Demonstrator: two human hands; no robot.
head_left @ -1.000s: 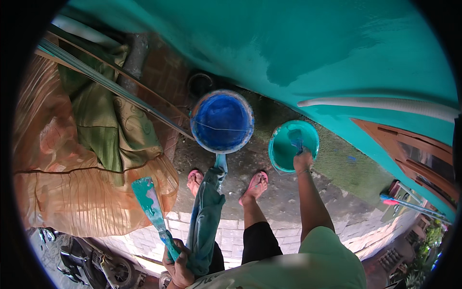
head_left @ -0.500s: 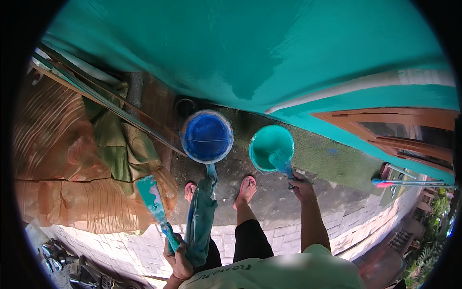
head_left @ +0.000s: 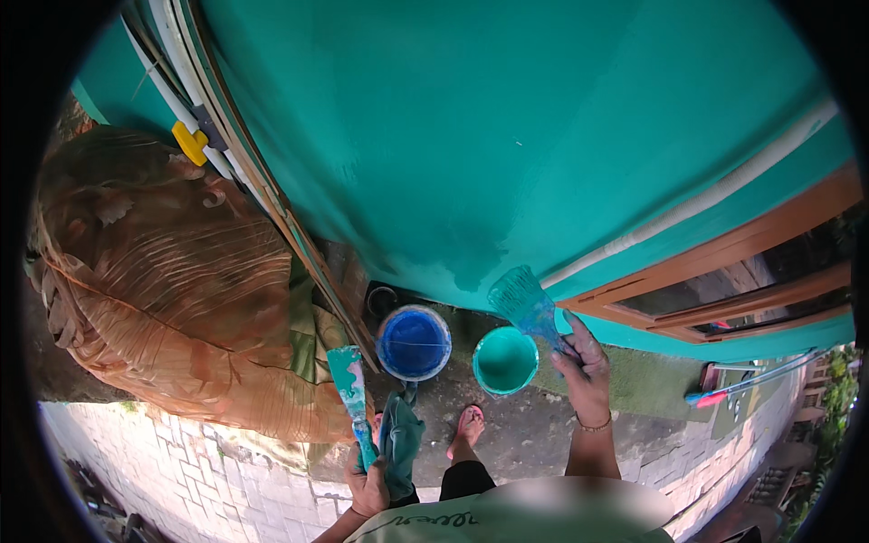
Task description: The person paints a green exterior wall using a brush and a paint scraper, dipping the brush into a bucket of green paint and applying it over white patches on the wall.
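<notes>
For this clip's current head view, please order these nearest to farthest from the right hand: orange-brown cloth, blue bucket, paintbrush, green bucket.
From the right hand, as the head view shows it:
1. Paintbrush: held in its fingers.
2. Green bucket: on the ground, just left.
3. Blue bucket: farther left.
4. Orange-brown cloth: far left side.

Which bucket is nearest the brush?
The green bucket, right of the blue bucket: the brush in the right hand shows close above it, while the blue one stands farther left.

Wall is teal with a darker patch, brush is kinda teal-and-blue. That drape is orangey-brown with wavy stripes.
</notes>
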